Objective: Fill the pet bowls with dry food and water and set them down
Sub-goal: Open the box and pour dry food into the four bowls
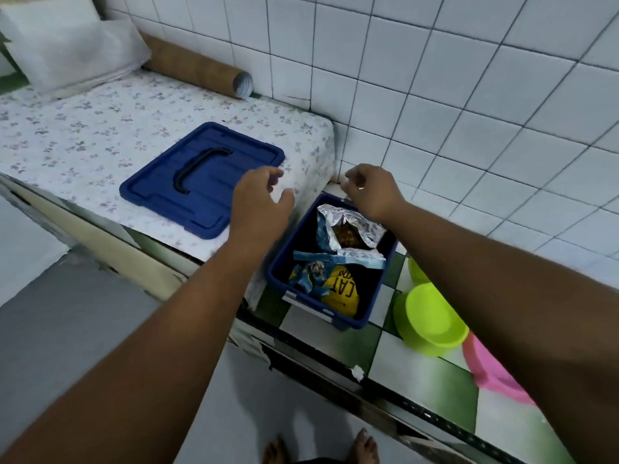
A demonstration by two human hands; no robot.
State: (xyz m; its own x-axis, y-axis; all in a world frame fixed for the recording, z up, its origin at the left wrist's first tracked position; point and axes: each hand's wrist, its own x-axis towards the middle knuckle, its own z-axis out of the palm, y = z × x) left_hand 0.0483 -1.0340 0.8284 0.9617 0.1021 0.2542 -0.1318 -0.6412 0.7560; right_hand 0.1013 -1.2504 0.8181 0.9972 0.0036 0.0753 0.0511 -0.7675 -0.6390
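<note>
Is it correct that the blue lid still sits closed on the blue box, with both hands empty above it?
No. The head view shows the blue lid lying off the blue box, on the flowered surface beside it. Both hands, left and right, are empty.

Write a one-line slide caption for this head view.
Both empty hands, left hand and right hand, hover over the open blue bin holding cat food bags; lid aside, green bowls waiting.
</note>
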